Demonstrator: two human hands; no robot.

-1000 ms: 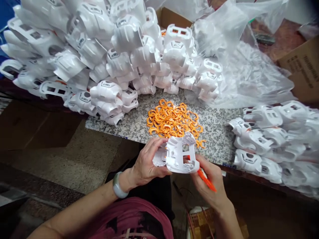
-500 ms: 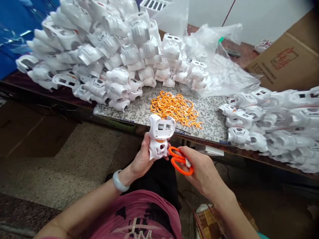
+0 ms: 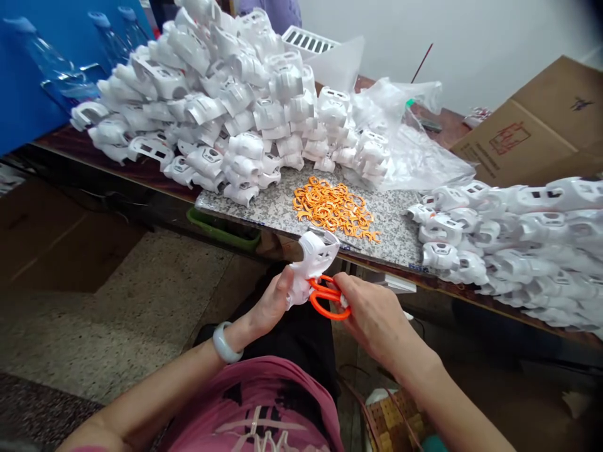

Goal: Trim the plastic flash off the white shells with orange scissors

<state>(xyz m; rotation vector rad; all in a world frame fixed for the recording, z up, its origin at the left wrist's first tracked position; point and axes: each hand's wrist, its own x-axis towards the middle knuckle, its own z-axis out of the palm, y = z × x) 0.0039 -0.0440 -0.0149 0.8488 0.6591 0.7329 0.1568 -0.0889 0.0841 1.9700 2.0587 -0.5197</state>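
My left hand (image 3: 269,304) is closed round a white plastic shell (image 3: 316,251), held tilted just off the table's front edge. In my right hand (image 3: 372,307) is a pair of scissors with orange handles (image 3: 332,314); the handles touch or overlap the lower part of the shell, and the blades cannot be seen. Behind the shell, a pile of small orange plastic pieces (image 3: 330,204) lies on the grey speckled tabletop (image 3: 400,220).
A tall heap of white shells (image 3: 207,107) fills the table's left, another stack (image 3: 527,232) the right. Behind are clear plastic bags (image 3: 409,144) and a cardboard box (image 3: 532,125). A green tray (image 3: 223,231) sits under the table edge; a woven basket (image 3: 393,420) stands low down.
The shell has turned and tilted in my left hand. My right hand has moved left, bringing the scissors against the shell. The camera view has shifted, showing more bottles at the upper left.
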